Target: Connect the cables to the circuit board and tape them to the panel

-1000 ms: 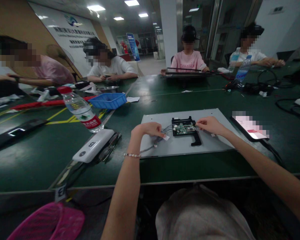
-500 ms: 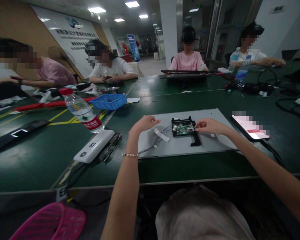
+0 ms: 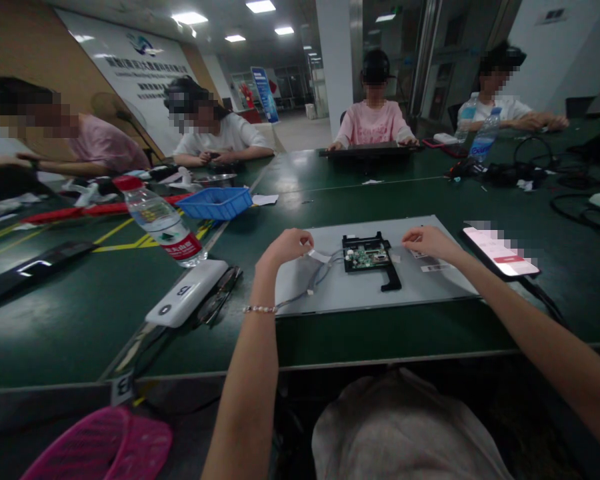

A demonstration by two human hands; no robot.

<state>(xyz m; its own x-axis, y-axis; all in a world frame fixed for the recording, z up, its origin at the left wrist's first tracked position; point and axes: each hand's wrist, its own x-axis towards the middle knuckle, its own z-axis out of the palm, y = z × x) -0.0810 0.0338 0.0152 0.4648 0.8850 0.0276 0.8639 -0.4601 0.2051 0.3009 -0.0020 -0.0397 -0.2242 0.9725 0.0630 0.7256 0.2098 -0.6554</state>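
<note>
A grey flat panel (image 3: 370,296) lies on the table before me. Near its middle sits a black bracket (image 3: 392,279) framing a green circuit board (image 3: 367,257). Grey cables (image 3: 321,275) run from the board's left side toward my left wrist. My left hand (image 3: 287,247), above the panel's left part, pinches the end of a white strip (image 3: 320,256). To the right of the bracket, apart from it, my right hand (image 3: 429,241) has its fingers drawn together; whatever they hold, if anything, is too small to make out. White labels (image 3: 436,267) on the panel show beneath it.
Left of the panel are a white power bank (image 3: 187,293), glasses (image 3: 219,297), a water bottle (image 3: 167,227) and a blue tray (image 3: 217,203). A lit phone (image 3: 500,252) lies at the right. A pink basket (image 3: 115,443) stands below the table edge. Several people sit around the table.
My right hand has pulled away from the circuit board to the right. My left hand has closed at the white strip, whose end has risen toward the fingers.
</note>
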